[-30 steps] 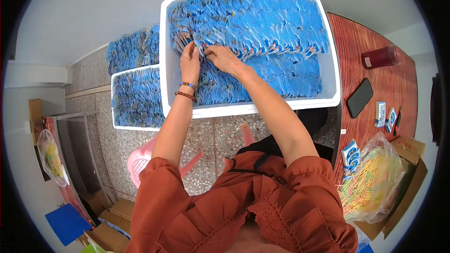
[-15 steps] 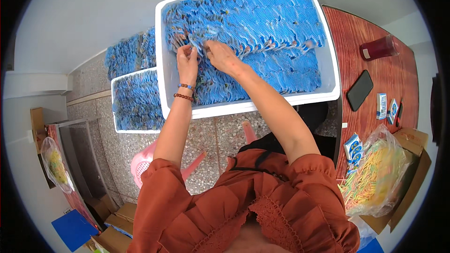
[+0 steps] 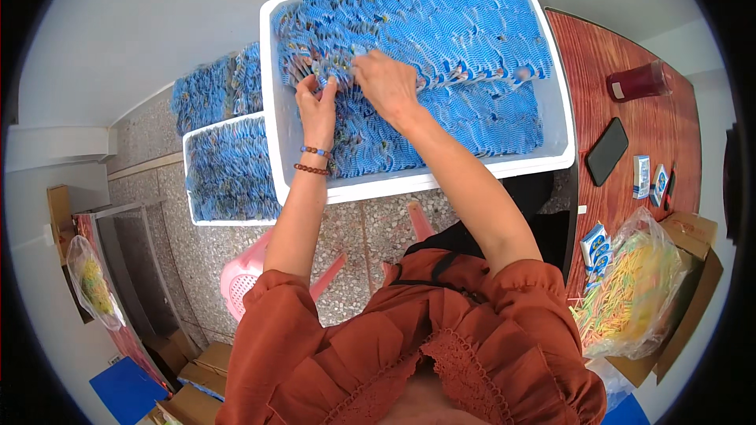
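Both hands, left (image 3: 317,107) and right (image 3: 383,83), pinch blue sachets (image 3: 331,71) near the white tray's (image 3: 272,149) far-left corner; light, thin, slippery-looking packets, best gripped by their edges.

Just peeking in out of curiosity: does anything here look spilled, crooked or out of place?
Mostly tidy. The blue packets stand in rows in the white tray, looser where the left hand and right hand work. Colourful straws poke out of a clear bag at the table's edge.
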A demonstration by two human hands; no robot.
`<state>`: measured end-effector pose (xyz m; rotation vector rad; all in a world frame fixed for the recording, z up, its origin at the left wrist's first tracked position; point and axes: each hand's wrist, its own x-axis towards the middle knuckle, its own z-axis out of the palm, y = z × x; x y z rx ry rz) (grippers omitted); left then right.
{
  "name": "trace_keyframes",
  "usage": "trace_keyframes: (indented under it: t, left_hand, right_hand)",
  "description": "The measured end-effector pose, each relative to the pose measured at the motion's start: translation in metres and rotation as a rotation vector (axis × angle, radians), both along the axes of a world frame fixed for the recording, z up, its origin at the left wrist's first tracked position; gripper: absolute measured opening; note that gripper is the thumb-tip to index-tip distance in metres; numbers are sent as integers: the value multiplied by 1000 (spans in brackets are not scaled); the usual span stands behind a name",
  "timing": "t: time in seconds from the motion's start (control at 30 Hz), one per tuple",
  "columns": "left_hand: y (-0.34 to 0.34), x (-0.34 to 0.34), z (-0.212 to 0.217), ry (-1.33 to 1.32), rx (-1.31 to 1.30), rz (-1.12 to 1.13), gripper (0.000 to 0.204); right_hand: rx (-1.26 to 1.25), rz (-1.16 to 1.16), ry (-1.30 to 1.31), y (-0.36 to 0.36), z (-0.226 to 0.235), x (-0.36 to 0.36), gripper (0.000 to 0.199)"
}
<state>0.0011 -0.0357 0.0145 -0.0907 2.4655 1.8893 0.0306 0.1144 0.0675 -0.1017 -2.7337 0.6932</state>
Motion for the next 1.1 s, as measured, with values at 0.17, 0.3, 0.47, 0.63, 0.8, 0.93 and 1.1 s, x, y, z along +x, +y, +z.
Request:
trace_keyframes:
  t: [0.17,0.3,0.47,0.63,0.8,0.93,1.1]
  left_hand:
    - [-7,2,-2,-46,23,20,61]
    - [-4,4,0,34,-85,-77,66]
    - [-2,7,8,68,-75,-112,74]
    - [-8,10,11,-39,21,-57,92]
    - [-1,5,11,-52,29,-90,93]
    - [11,11,22,48,69,-124,99]
    - [-10,3,0,72,48,-112,92]
  right_hand:
    - [-40,16,-98,10,7,3,24]
    - [-9,80,-83,8,11,13,24]
    - [174,72,-123,2,0,-3,22]
    - [-270,122,22,-2,23,15,20]
    - [-313,325,-55,-14,1,-14,22]
    - [-499,166,18,4,-10,-19,25]
    - [-626,281,-227,-7,18,9,27]
